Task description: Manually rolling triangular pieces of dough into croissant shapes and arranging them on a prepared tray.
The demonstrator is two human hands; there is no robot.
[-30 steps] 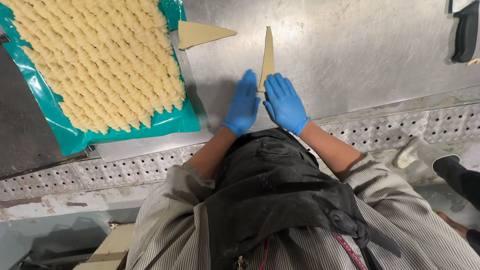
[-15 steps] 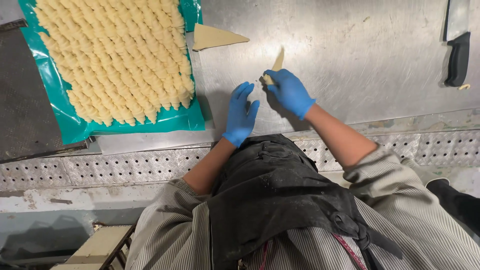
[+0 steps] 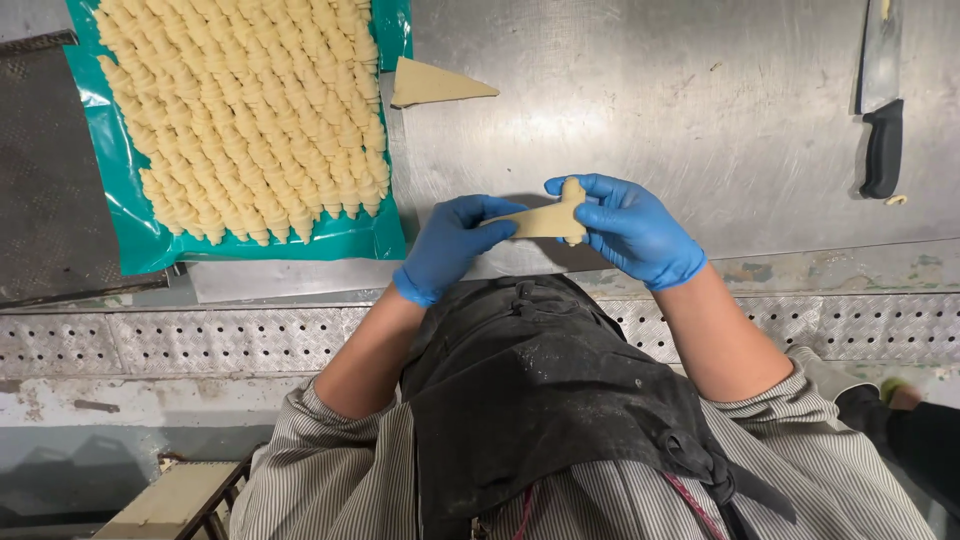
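Note:
Both hands wear blue gloves and hold one piece of pale dough (image 3: 545,218) in the air above the near edge of the steel table (image 3: 680,110). My right hand (image 3: 630,228) grips its thick, partly rolled end. My left hand (image 3: 450,245) pinches the thin pointed end. A second flat dough triangle (image 3: 437,84) lies on the table farther off, next to the tray.
A teal-lined tray (image 3: 130,220) at the left is packed with several rows of rolled dough pieces (image 3: 240,120). A knife with a black handle (image 3: 882,140) lies at the far right of the table. Perforated metal flooring (image 3: 200,335) runs below the table edge.
The dough triangle lay flat on the table under both hands. Now it is lifted off the surface, rolled at its wide end and stretched sideways between the hands.

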